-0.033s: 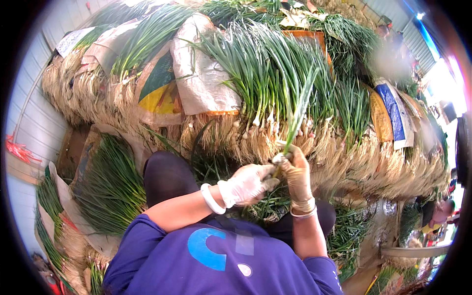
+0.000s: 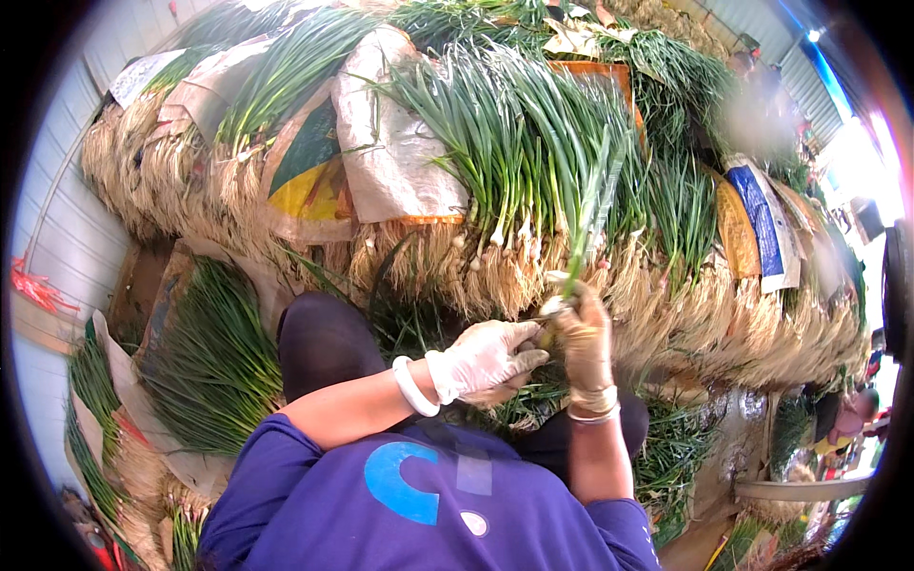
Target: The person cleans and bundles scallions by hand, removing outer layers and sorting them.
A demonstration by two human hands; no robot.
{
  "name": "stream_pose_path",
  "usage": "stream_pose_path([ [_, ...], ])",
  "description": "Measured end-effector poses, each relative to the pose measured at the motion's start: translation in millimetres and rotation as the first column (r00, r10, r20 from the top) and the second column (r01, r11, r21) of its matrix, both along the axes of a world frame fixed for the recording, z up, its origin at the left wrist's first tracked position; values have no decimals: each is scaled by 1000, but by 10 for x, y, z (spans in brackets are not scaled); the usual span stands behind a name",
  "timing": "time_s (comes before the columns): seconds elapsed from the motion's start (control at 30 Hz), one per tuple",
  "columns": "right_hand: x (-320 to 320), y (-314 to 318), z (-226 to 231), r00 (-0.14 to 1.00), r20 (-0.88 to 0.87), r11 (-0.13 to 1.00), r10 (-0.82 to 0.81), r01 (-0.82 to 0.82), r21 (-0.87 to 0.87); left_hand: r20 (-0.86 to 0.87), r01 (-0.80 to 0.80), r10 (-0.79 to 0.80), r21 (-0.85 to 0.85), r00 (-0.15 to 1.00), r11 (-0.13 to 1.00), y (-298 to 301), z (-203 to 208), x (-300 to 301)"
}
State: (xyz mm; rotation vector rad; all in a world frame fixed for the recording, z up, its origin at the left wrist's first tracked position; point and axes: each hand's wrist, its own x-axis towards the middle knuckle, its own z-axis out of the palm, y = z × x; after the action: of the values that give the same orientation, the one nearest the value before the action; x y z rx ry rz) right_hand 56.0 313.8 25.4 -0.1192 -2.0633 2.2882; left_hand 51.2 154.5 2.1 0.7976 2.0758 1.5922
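Observation:
My right hand [image 2: 584, 343], in a yellowed thin glove, is closed around a green garlic plant [image 2: 579, 249]. The plant stands leaves-up, tilted slightly right, its pale lower stem in my fingers. Beside it my left hand [image 2: 490, 360], in a whiter glove, has thumb and fingers pinched together near the stem's lower end. What it pinches, if anything, is hidden by the fingers. Beyond both hands lies a row of green garlic [image 2: 519, 157], with whitish bulbs and long straw-coloured roots [image 2: 495, 281] hanging toward me.
Woven sacks [image 2: 395, 143] lie over parts of the heap. At my left is another pile of long green leaves [image 2: 205, 366]. Loose leaves [image 2: 676, 438] cover the ground by my right knee. A pale panelled wall [image 2: 57, 209] closes the left side.
The garlic plant's leaves have swung slightly right, smeared by motion. My right hand has moved a little right and down; my left hand has shifted only slightly.

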Motion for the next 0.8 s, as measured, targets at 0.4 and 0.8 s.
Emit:
stream_pose_path([
  [0.4, -871, 2369, 191, 934, -266, 575, -237, 356, 737, -568, -634, 371, -379, 735, 675, 12, -285, -1387],
  [0.8, -665, -360, 17, 956, -255, 982, 145, -108, 153, 661, -327, -127, 517, 739, 791, -914, 139, -417],
])
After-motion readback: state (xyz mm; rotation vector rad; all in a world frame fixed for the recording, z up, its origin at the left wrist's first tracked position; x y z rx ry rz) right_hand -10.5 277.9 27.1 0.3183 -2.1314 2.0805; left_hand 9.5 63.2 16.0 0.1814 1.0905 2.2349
